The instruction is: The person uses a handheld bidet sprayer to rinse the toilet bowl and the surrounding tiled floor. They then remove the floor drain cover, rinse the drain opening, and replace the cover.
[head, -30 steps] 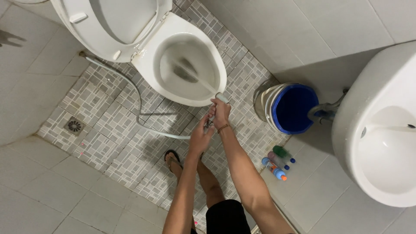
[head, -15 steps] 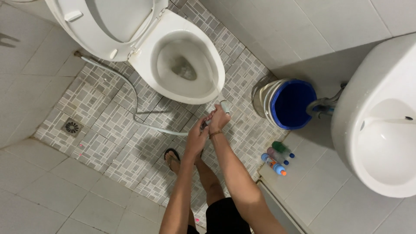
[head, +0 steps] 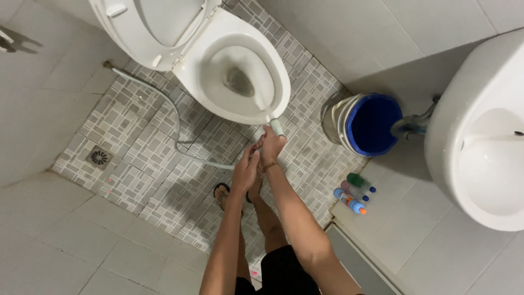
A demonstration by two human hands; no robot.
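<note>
Floor drain [head: 99, 157] at nine o'clock. Hose [head: 164, 104] trailing to left hand [head: 246, 169], apparently closed around it. Right hand [head: 271, 143] gripping spray head [head: 276, 126], now nearer the toilet bowl [head: 284, 82], jet reaching deeper. Blue bucket [head: 376, 127] at three o'clock.

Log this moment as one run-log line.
right hand: grips spray nozzle | left hand: on hose | water jet into toilet bowl | blue bucket beside

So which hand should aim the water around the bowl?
Probably the right hand: it grips the sprayer by the toilet bowl rim. The left hand sits lower, at the hose end.
</note>
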